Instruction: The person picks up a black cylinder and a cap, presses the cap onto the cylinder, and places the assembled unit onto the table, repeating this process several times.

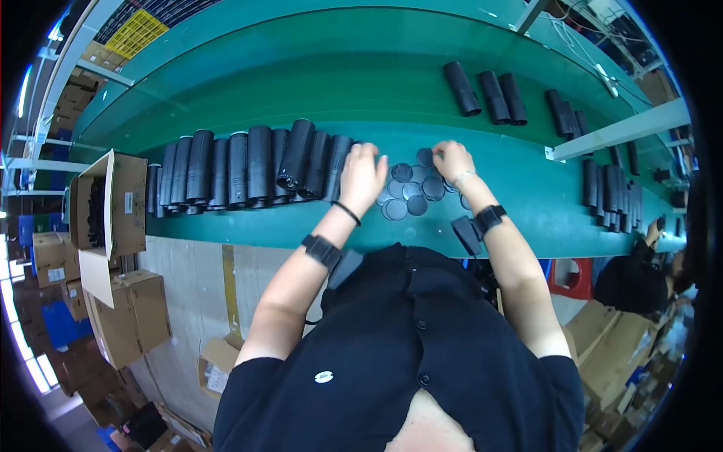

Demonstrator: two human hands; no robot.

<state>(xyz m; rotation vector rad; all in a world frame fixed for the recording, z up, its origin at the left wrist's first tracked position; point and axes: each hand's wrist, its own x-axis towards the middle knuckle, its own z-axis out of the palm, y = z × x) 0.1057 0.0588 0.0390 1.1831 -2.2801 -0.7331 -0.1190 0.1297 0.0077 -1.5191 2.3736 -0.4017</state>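
Observation:
My left hand (363,177) is at the right end of a row of black ribbed tubes (258,162). Its fingers curl over a dark object mostly hidden beneath them, so I cannot make out what it is. To its right, a loose cluster of round black discs (414,190) lies on the green tabletop, some overlapping. My right hand (455,161) is at the far right edge of this cluster, thumb and fingers closed at the rim of a black disc (425,157).
Three black tubes (493,98) lie on the raised green ledge behind. More tubes (611,192) are grouped at the right, near another person (636,279). An open cardboard box (129,203) stands at the left end. A white metal post (625,129) crosses at the right.

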